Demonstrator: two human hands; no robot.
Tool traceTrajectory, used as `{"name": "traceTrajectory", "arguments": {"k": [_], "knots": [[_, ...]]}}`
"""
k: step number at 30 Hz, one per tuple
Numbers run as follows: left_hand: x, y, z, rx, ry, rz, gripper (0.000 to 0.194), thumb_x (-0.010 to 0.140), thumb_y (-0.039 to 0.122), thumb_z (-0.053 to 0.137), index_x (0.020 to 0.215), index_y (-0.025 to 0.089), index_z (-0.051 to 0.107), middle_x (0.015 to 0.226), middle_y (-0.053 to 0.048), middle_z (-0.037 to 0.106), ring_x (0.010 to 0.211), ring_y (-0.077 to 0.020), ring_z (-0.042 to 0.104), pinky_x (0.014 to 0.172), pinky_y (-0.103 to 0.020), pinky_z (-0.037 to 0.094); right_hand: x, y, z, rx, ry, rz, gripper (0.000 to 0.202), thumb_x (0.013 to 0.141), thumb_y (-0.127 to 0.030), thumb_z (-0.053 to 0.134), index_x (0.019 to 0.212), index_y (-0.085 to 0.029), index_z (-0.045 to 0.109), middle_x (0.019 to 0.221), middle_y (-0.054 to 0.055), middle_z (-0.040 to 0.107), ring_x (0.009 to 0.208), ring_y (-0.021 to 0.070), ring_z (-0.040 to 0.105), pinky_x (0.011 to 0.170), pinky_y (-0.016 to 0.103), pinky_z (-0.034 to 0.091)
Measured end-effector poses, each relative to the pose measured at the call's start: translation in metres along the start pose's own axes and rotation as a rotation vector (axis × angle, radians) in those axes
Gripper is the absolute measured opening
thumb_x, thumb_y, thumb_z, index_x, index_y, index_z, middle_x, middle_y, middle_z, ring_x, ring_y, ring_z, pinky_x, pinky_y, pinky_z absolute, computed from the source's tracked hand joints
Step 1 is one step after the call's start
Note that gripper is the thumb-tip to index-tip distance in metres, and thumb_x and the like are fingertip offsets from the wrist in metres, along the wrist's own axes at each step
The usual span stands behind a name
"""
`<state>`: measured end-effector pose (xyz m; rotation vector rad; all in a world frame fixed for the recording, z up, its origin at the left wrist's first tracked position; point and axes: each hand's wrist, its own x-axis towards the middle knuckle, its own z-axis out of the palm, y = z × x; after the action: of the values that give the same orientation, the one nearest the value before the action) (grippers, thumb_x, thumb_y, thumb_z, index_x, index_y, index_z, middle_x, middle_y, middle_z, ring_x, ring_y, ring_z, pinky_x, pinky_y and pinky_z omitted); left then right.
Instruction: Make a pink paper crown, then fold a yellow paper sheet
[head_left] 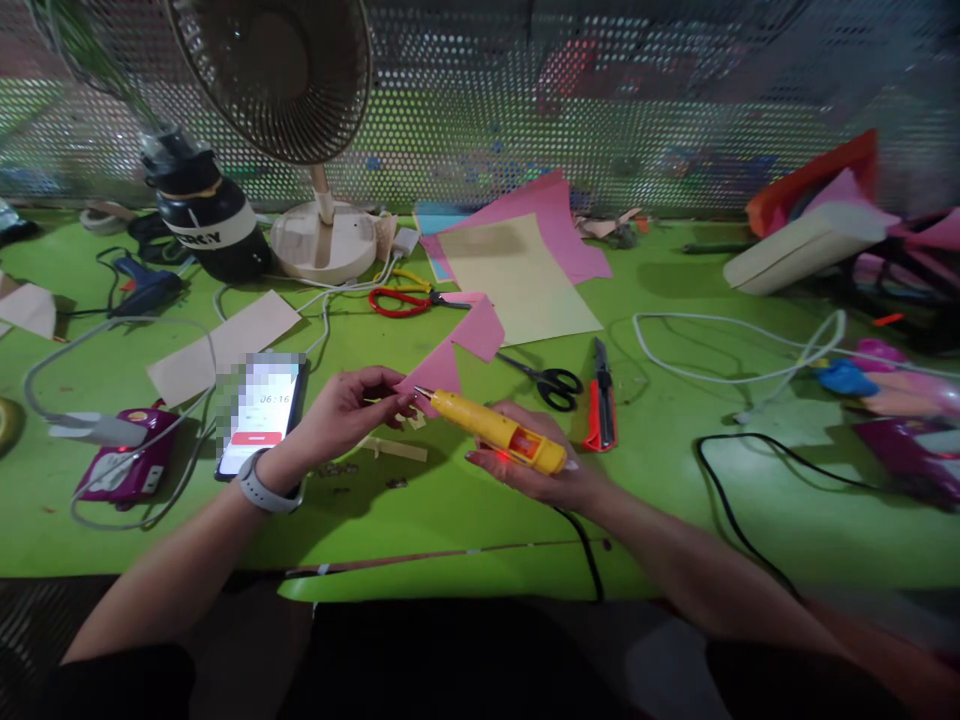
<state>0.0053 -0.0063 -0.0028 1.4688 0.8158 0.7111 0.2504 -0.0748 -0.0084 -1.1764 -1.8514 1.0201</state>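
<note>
A folded or cut piece of pink paper (442, 366) is pinched at its near left end by my left hand (351, 408). My right hand (529, 462) is wrapped round a yellow glue gun (491, 425), whose metal tip points left at the pink paper, close to my left fingertips. A small red light glows on the tool. Beneath my hands, a narrow pale strip (396, 450) and small scraps lie on the green table (420, 540). Black-handled scissors (556, 386) rest just beyond my right hand, beside a red cutter knife (601, 400).
Yellow paper (517, 275) lies over pink sheets behind my hands, near red-handled scissors (400, 302). On the left are a lit phone (262, 415), a purple box (129, 462), a black bottle (214, 225) and a fan (326, 240). Cables (739, 320) loop across the right side.
</note>
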Motion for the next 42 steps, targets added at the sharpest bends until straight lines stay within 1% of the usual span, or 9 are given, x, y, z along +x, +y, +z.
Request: {"name": "traceTrajectory", "arguments": {"k": [5,12,21,25,33,42], "knots": [[-0.0009,0.0007,0.0009,-0.006,-0.001,-0.012,0.03,0.085,0.04,0.072,0.097,0.012,0.069,0.084,-0.007,0.075,0.073,-0.0125,0.07,0.067,-0.023,0.059,-0.0002,-0.0004,0.0,-0.023,-0.007,0.027,0.029,0.084,-0.042,0.067,0.075,-0.024,0.046,0.062,-0.004,0.046,0.052,0.0117,0.044,0.048,0.025,0.036],[-0.0015,-0.0007,0.0009,-0.027,-0.002,-0.005,0.03,0.084,0.039,0.073,0.095,0.012,0.069,0.083,-0.006,0.074,0.073,-0.012,0.069,0.067,-0.022,0.057,-0.0003,0.0002,0.0008,0.022,0.006,0.037,0.031,0.083,-0.039,0.069,0.073,-0.024,0.044,0.061,-0.005,0.044,0.052,0.0108,0.042,0.048,0.024,0.034],[-0.0008,-0.0002,0.0009,-0.001,0.0,-0.009,0.027,0.085,0.037,0.071,0.097,0.012,0.069,0.084,-0.007,0.075,0.073,-0.0118,0.069,0.067,-0.022,0.057,0.001,0.0001,0.0007,0.05,0.001,0.006,0.028,0.082,-0.035,0.07,0.075,-0.022,0.047,0.063,-0.006,0.045,0.052,0.01,0.042,0.048,0.024,0.032],[-0.0012,-0.001,0.0009,0.002,-0.003,0.004,0.026,0.086,0.035,0.07,0.098,0.012,0.069,0.085,-0.007,0.075,0.073,-0.0112,0.069,0.067,-0.021,0.057,0.0006,-0.0003,0.0009,0.06,-0.005,0.03,0.03,0.081,-0.037,0.071,0.075,-0.023,0.046,0.062,-0.006,0.044,0.052,0.0102,0.042,0.047,0.024,0.032],[-0.0017,-0.0021,0.001,0.045,0.004,0.002,0.03,0.087,0.04,0.07,0.1,0.013,0.07,0.088,-0.008,0.076,0.074,-0.0138,0.071,0.068,-0.025,0.059,0.0007,-0.0021,-0.0001,-0.014,-0.01,0.072,0.031,0.082,-0.043,0.069,0.074,-0.024,0.045,0.061,-0.005,0.044,0.052,0.0112,0.041,0.047,0.025,0.033],[-0.0015,-0.0035,0.0016,0.037,0.005,0.03,0.034,0.086,0.044,0.07,0.098,0.012,0.069,0.089,-0.009,0.076,0.076,-0.0144,0.071,0.069,-0.025,0.059,0.0001,-0.0002,0.001,-0.028,-0.005,0.025,0.029,0.084,-0.039,0.067,0.075,-0.024,0.045,0.062,-0.005,0.045,0.052,0.0108,0.043,0.048,0.025,0.035]]}}
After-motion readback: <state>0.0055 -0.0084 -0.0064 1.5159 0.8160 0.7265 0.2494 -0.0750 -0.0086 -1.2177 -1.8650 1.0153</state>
